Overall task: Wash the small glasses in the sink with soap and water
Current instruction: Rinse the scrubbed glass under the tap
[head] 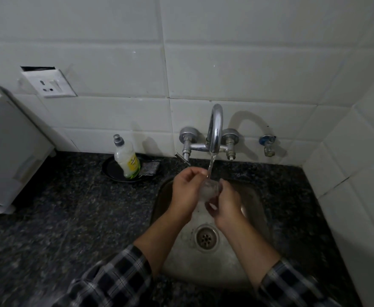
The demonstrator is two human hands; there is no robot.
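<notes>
Dark speckled granite counter [49,218] under white wall tiles [248,52]. Far left, a switch socket [49,84] above some white boxy appliance [9,147]. Small spare valve [268,145] on the wall, far right.

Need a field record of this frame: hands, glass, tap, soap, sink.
glass: small, clear, held over the sink, under the stream
left hand: grips the glass from the left
right hand: grips the glass from lower right
tap: running; thin stream falls onto the glass
soap bottle: on a black plate left of the tap, untouched
scrub pad: on the plate, beside the bottle
sink: steel; drain uncovered; no other glass in view
</notes>
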